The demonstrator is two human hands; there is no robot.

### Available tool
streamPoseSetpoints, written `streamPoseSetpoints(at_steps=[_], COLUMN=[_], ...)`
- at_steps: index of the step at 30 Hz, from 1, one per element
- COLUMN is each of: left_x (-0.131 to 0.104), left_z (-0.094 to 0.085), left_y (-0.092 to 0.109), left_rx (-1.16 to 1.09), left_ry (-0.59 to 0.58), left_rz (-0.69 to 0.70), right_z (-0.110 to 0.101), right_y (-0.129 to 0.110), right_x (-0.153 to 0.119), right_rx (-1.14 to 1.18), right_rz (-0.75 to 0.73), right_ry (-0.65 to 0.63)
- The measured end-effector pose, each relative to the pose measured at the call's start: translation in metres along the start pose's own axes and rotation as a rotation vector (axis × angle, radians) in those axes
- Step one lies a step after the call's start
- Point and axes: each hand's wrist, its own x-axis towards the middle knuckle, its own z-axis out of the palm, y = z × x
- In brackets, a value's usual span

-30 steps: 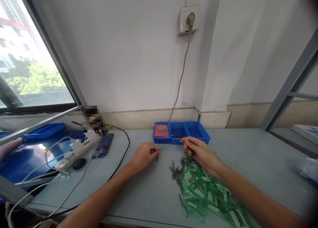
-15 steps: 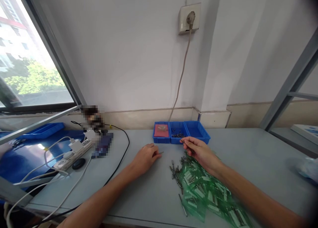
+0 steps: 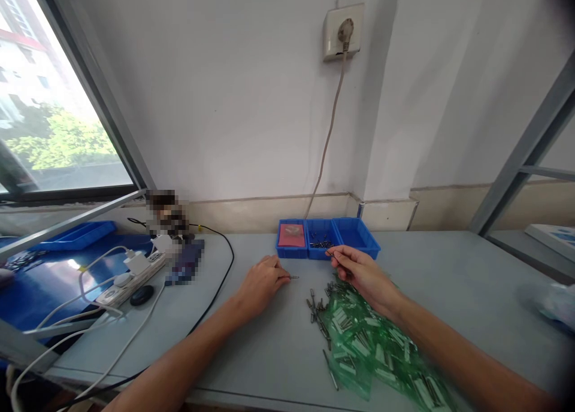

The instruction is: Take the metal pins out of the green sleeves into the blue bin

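My left hand (image 3: 265, 282) is closed low over the table, with a thin metal pin (image 3: 294, 277) poking out to the right from its fingertips. To the right and higher, my right hand (image 3: 357, 269) pinches a tiny dark piece (image 3: 329, 254) in front of the blue bins; its kind is too small to make out. Under my right forearm lies a green plastic bag (image 3: 359, 340) with several metal pins in and on it. Loose metal pins (image 3: 318, 319) are heaped at the bag's left edge, and a single one (image 3: 330, 370) lies nearer the front.
Three joined blue bins (image 3: 359, 238) stand by the wall; the left one holds a red card (image 3: 291, 235), the middle one small dark parts (image 3: 321, 244). A power strip (image 3: 135, 280) with white cables and a black cable (image 3: 224, 280) lies left. A metal frame (image 3: 525, 142) stands right.
The left hand has shifted slightly, and the pin in its fingertips now points more level to the right. My right hand stays almost where it was.
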Motion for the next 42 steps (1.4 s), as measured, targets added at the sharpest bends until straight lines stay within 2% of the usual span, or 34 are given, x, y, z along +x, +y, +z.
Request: streamPoseSetpoints(at_steps=[9,13,22,42], left_x=[0.000,0.001,0.001,0.001], left_z=[0.001,-0.003,-0.008,-0.012], left_y=[-0.006,-0.005,0.000,0.000], left_rx=[0.009,0.030,0.110,0.034], left_ry=[-0.005,-0.030,-0.066,-0.075], left_rz=[0.037,0.007,0.043,-0.040], right_z=[0.000,-0.001,0.002,0.000], right_y=[-0.004,-0.002,-0.004,-0.001], right_x=[-0.002,-0.002,-0.002,0.000], right_rx=[-0.018,-0.031,-0.038,-0.044], right_rz=[-0.018,-0.011,0.005,0.009], right_ry=[-0.005,-0.004,0.025,0.022])
